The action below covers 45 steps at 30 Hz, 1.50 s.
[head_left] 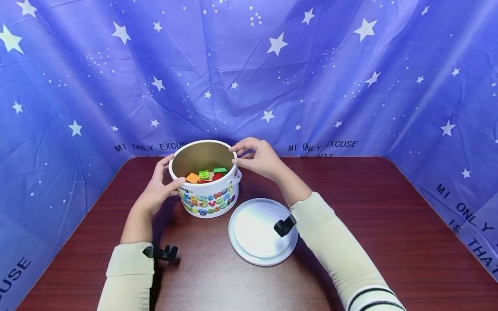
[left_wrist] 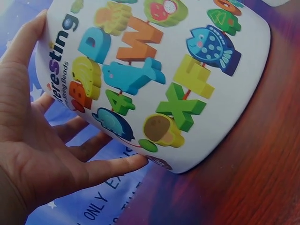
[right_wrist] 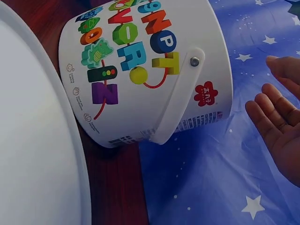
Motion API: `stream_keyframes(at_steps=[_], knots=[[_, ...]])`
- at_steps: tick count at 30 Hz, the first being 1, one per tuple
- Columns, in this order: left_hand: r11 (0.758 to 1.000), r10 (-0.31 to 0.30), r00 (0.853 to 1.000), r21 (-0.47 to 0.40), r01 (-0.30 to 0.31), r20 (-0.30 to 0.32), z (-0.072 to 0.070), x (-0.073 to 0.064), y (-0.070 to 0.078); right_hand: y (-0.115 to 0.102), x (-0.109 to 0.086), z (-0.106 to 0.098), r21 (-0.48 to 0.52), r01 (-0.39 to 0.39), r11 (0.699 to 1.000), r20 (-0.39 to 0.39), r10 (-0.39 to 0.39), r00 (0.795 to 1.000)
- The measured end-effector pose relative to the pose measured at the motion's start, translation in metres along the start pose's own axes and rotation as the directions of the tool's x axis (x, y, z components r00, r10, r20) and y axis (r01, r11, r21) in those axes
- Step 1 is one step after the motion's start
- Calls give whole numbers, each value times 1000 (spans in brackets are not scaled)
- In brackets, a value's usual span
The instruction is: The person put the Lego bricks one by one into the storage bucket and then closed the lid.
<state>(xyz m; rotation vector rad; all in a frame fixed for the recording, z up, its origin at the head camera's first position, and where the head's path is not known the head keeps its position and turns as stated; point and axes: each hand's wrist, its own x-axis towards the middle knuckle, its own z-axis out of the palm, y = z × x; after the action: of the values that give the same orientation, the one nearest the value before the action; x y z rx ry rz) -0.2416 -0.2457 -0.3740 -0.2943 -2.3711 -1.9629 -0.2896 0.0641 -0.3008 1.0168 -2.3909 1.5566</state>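
A white bucket point(head_left: 210, 201) printed with colourful letters and animals stands on the table, its top uncovered. Toy blocks point(head_left: 204, 174) in orange, green and red lie inside. My left hand point(head_left: 157, 185) grips its left side, thumb on the rim and fingers around the wall; in the left wrist view the fingers point(left_wrist: 117, 165) spread along the printed side. At the right rim is my right hand point(head_left: 258, 157), fingers loosely bent and holding nothing. The right wrist view shows that hand point(right_wrist: 281, 112) apart from the bucket wall point(right_wrist: 213, 51). A white handle point(right_wrist: 178, 103) hangs down the side.
A round white lid point(head_left: 260, 233) lies on the dark red wooden table point(head_left: 202, 276), right of the bucket and under the right forearm. Behind the table hangs a blue curtain point(head_left: 218, 56) with white stars. Each sleeve cuff carries a small black camera mount point(head_left: 161, 252).
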Motion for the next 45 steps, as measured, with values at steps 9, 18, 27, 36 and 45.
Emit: stream_keyframes(at_steps=[9, 18, 27, 36, 45], knots=[[1000, 7, 997, -1, -7, -79, 2, -10, 11, 8, -29, -16, 29, 69, 997, -59, -67, 996], [998, 49, 978, 46, -40, -203, 12, -22, 9, 18, -60, -34, 37, 35, 999, -112, -31, 993], [997, -2, 977, -71, -13, -212, 24, -44, -4, 25, -84, -46, -18, -32, 999, -153, 29, 988], [957, -236, 968, -192, 217, -85, 33, -68, -15, 37, -109, -50, -57, -214, 975, -160, 203, 966], [917, -330, 934, -187, 351, 136, 44, -76, -17, 53, -133, -51, -46, -356, 933, -142, 347, 927]])
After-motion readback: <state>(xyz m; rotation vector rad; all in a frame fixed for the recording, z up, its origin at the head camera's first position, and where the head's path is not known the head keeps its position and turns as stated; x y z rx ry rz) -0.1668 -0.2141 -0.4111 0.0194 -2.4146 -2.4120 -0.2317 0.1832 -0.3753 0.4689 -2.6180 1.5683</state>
